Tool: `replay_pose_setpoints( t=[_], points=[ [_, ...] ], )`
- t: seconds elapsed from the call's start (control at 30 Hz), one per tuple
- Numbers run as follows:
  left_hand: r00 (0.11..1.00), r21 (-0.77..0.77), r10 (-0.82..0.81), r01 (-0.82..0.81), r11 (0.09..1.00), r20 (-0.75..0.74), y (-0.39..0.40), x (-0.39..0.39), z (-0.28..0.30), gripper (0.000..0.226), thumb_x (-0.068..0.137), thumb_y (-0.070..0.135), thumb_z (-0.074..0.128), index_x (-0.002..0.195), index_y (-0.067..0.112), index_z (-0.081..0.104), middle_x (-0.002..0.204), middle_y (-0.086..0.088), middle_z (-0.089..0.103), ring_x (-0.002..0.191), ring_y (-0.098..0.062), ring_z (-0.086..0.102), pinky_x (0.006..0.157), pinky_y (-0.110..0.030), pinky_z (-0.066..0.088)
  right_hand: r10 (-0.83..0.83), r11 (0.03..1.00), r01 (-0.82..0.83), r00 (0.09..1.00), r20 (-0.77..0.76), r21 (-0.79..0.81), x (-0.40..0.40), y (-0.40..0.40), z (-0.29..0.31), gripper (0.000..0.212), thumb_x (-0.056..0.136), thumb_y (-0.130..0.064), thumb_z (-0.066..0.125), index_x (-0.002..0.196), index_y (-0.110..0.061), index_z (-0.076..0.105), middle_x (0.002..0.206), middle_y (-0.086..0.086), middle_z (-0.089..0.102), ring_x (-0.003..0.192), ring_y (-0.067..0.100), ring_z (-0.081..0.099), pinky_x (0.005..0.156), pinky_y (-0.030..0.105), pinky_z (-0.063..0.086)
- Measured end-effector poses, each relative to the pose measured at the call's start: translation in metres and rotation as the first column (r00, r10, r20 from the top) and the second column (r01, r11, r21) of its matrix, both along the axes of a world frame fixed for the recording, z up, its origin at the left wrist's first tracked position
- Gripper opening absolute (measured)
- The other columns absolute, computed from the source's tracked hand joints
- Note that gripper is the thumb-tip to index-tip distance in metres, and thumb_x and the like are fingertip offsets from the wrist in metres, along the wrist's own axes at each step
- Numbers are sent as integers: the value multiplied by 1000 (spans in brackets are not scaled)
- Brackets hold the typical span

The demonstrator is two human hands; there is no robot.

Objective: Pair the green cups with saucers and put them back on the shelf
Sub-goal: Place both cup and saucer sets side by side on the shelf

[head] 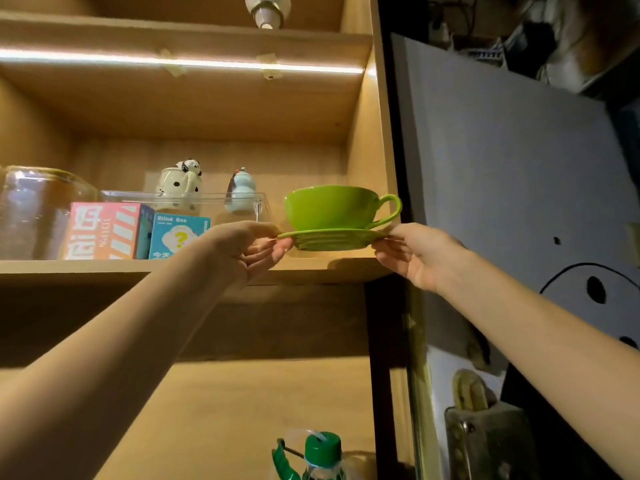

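Note:
A bright green cup stands upright on a green saucer, its handle pointing right. Both of my hands hold the saucer by its rim at the right end of the lit wooden shelf. My left hand pinches the saucer's left edge. My right hand pinches its right edge. The saucer hangs just above the shelf board, close to the cabinet's right side wall. I cannot tell whether it touches the board.
Left of the cup on the same shelf stand a clear acrylic tray with a spotted-dog mug and a pale blue figurine, two blind boxes and a glass jar. A green-capped bottle stands below.

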State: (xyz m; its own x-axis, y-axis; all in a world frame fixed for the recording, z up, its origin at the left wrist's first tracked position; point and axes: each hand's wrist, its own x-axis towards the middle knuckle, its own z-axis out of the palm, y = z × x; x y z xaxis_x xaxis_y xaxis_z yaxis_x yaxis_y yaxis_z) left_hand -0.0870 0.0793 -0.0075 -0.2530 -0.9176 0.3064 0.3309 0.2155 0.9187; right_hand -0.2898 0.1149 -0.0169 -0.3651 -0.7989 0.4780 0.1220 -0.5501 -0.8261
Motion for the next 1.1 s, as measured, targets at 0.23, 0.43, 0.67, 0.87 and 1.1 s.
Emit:
replay_pose_setpoints(
  t=[0.23, 0.43, 0.67, 0.87, 1.1],
  points=[
    [999, -24, 7, -6, 1000, 46, -28, -17, 15, 29, 84, 1, 54, 57, -8, 57, 39, -17, 62, 31, -16, 60, 36, -21, 50, 17, 999, -17, 1000, -13, 52, -12, -24, 14, 14, 92, -8, 46, 98, 0, 56, 73, 14, 60, 39, 14, 61, 33, 18, 46],
    [998, -8, 32, -32, 999, 55, -46, -21, 11, 17, 85, 1, 54, 69, -6, 55, 38, -16, 61, 29, -16, 59, 33, -21, 49, 132, 988, -125, 989, -70, 94, -18, -30, 12, 8, 85, -2, 45, 82, -4, 52, 74, 13, 55, 57, 15, 50, 38, 20, 48],
    [996, -10, 50, -49, 999, 72, -60, -23, 10, 18, 86, 3, 53, 70, -4, 56, 38, -16, 62, 30, -16, 60, 32, -20, 49, 115, 992, -112, 992, -53, 65, -20, -45, 9, 14, 85, 4, 49, 97, 2, 56, 77, 15, 59, 63, 18, 58, 41, 22, 54],
    [998, -57, 56, -54, 997, 30, -62, -31, 8, 22, 87, -4, 48, 67, -3, 56, 34, -13, 59, 27, -14, 57, 35, -19, 48, 30, 1000, -29, 998, -57, 12, -21, -51, 7, 14, 85, 5, 54, 98, 7, 56, 79, 17, 60, 66, 23, 63, 44, 27, 57],
    [989, -79, 132, -137, 987, -70, -73, -41, 1, 15, 84, 2, 58, 70, -2, 62, 39, -14, 62, 32, -16, 61, 32, -20, 49, -54, 998, 53, 996, -72, -17, -15, -57, 4, 19, 89, 3, 50, 107, 7, 52, 79, 15, 56, 67, 23, 62, 59, 37, 54]
  ],
)
